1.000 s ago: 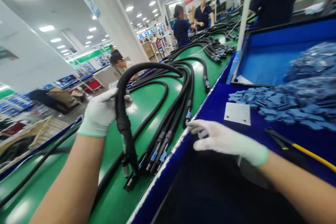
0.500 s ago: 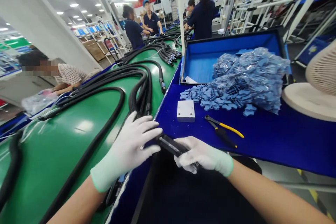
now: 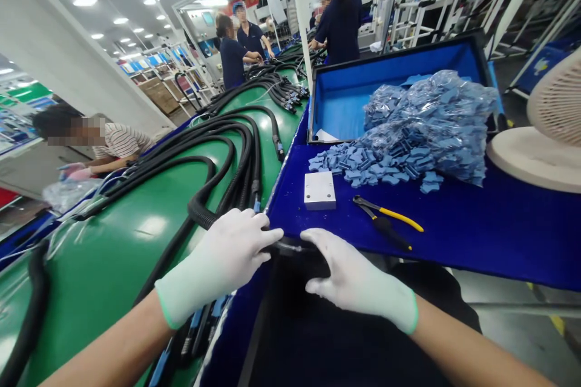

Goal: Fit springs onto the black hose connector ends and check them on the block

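Near the blue tabletop (image 3: pixel 472 224), left hand (image 3: pixel 231 251) is apparently positioning black hose (image 3: pixel 200 210) in curled fingers; right hand (image 3: pixel 356 275), fingers parted and empty, is seemingly needing to grip.

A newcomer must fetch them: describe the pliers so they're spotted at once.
Find the dark blue tabletop right of the green surface. The pliers lie spread open on it, right of the pale block. Unlike the block and the blue pieces beyond, they have one yellow handle and one black, yellow-tipped handle.
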`<state>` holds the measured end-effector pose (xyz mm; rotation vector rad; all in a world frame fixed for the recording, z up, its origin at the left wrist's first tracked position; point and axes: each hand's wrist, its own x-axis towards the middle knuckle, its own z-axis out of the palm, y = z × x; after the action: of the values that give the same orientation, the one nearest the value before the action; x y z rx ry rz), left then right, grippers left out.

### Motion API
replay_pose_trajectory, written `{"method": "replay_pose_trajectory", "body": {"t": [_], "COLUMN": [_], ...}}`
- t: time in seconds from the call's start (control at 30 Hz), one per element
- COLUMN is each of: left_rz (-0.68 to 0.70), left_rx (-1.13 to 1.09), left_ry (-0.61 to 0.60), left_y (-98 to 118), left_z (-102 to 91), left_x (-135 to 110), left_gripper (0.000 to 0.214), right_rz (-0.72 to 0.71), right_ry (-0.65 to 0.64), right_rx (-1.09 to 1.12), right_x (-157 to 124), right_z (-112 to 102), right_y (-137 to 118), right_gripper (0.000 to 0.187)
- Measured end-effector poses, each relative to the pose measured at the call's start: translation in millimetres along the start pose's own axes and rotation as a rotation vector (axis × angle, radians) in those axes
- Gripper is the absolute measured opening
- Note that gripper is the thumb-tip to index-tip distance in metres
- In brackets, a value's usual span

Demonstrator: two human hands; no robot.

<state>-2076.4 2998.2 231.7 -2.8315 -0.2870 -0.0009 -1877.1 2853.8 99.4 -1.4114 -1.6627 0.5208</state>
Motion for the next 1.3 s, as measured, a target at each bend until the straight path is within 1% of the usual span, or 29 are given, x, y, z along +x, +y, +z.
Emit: {"method": "replay_pose_trajectory", "body": {"t": [0.03, 0.07, 0.13, 0.17, 0.23, 0.27, 0.3, 0.33, 0.37, 0.4, 0.43, 0.47, 0.5, 0.53, 0.57, 0.6, 0.63, 0.67, 0.73, 0.77, 0.8, 0.83, 0.93, 1.0, 1.07, 1.17, 1.23, 1.3], "left_rz": [-0.014, -0.022, 0.003, 0.025, 0.048, 0.039, 0.008, -0.054, -0.146, -0.258, -0.379, -0.491, -0.576, -0.625, -0.647, -0.661, -0.677, -0.696, -0.734, -0.748, -0.757, -0.761, -0.744, -0.722, -0.706, -0.689, -0.682, -0.682], "left_rx": [-0.032, -0.085, -0.244, -0.331, -0.471, -0.524, -0.574, -0.632, -0.7, -0.775, -0.852, -0.921, -0.977, -1.021, -1.053, -1.078, -1.1, -1.125, -1.195, -1.235, -1.275, -1.316, -1.421, -1.454, -1.468, -1.486, -1.485, -1.483], "left_ry": [0.008, 0.02, 0.041, 0.058, 0.106, 0.142, 0.175, 0.206, 0.224, 0.235, 0.235, 0.227, 0.218, 0.21, 0.205, 0.209, 0.22, 0.237, 0.267, 0.276, 0.282, 0.283, 0.287, 0.297, 0.313, 0.325, 0.326, 0.327], "left_y": [0.5, 2.1, 9.5, 15.3, 29.0, 35.6, 41.3, 45.7, 48.7, 50.5, 51.4, 51.8, 52.0, 52.2, 52.5, 52.7, 52.7, 52.4, 50.3, 48.7, 46.8, 44.8, 40.1, 38.6, 38.2, 38.7, 39.5, 40.4], "left_z": [1.9, 5.3, 16.9, 25.3, 45.9, 57.1, 67.9, 77.6, 85.7, 91.7, 95.7, 97.6, 97.9, 96.9, 95.1, 92.8, 90.4, 87.9, 82.5, 79.3, 75.4, 70.6, 52.6, 40.5, 31.4, 24.8, 23.7, 24.0], "left_x": [0.3, 1.1, 4.5, 7.0, 12.4, 14.8, 16.8, 18.2, 19.2, 20.0, 20.6, 21.4, 22.4, 23.8, 25.7, 28.0, 30.8, 33.8, 40.3, 43.4, 46.1, 48.5, 53.2, 55.1, 56.8, 60.1, 62.6, 64.8], "left_gripper": [0.034, 0.036, 0.037, 0.034, 0.023, 0.021, 0.023, 0.024, 0.023, 0.023, 0.027, 0.031, 0.033, 0.031, 0.027, 0.026, 0.026, 0.027, 0.032, 0.034, 0.037, 0.039, 0.043, 0.044, 0.046, 0.047, 0.046, 0.045], "right_rz": [0.033, 0.056, 0.071, 0.069, 0.054, 0.046, 0.043, 0.056, 0.09, 0.146, 0.221, 0.301, 0.369, 0.415, 0.44, 0.455, 0.472, 0.493, 0.538, 0.533, 0.496, 0.424, 0.093, -0.111, -0.251, -0.349, -0.369, -0.38], "right_ry": [-0.01, -0.022, -0.047, -0.054, -0.083, -0.114, -0.145, -0.145, -0.104, -0.034, 0.047, 0.113, 0.146, 0.14, 0.112, 0.101, 0.116, 0.145, 0.188, 0.193, 0.187, 0.172, 0.079, 0.012, -0.014, -0.048, -0.093, -0.11], "right_rx": [-0.024, -0.049, -0.088, -0.107, -0.149, -0.157, -0.157, -0.163, -0.199, -0.278, -0.402, -0.554, -0.705, -0.826, -0.897, -0.918, -0.89, -0.813, -0.574, -0.456, -0.362, -0.294, -0.188, -0.135, -0.108, -0.059, -0.015, 0.026], "right_x": [0.3, 0.6, 0.0, -0.9, -3.6, -5.3, -7.1, -9.0, -11.1, -13.4, -15.8, -18.1, -20.2, -21.8, -22.8, -23.2, -22.8, -21.8, -18.1, -15.6, -12.9, -10.0, -0.8, 5.5, 12.4, 23.5, 29.8, 33.5], "right_z": [1.8, 3.2, 2.7, 0.2, -10.9, -19.5, -30.0, -41.8, -54.5, -67.2, -79.0, -89.3, -97.6, -103.7, -107.8, -110.4, -112.0, -112.9, -113.3, -112.6, -111.2, -108.8, -98.3, -91.6, -87.5, -86.6, -88.1, -89.7], "right_y": [3.1, 5.2, 5.0, 2.5, -5.1, -8.5, -10.4, -10.2, -7.4, -2.0, 5.6, 14.8, 24.6, 34.2, 42.7, 49.7, 54.6, 57.5, 57.3, 54.5, 50.2, 44.7, 23.8, 10.2, -0.4, -11.3, -16.6, -20.0], "right_gripper": [0.074, 0.069, 0.047, 0.036, 0.021, 0.016, 0.013, 0.015, 0.022, 0.029, 0.034, 0.034, 0.029, 0.022, 0.014, 0.008, 0.006, 0.006, 0.009, 0.008, 0.003, 0.006, 0.035, 0.046, 0.052, 0.052, 0.049, 0.045]}}
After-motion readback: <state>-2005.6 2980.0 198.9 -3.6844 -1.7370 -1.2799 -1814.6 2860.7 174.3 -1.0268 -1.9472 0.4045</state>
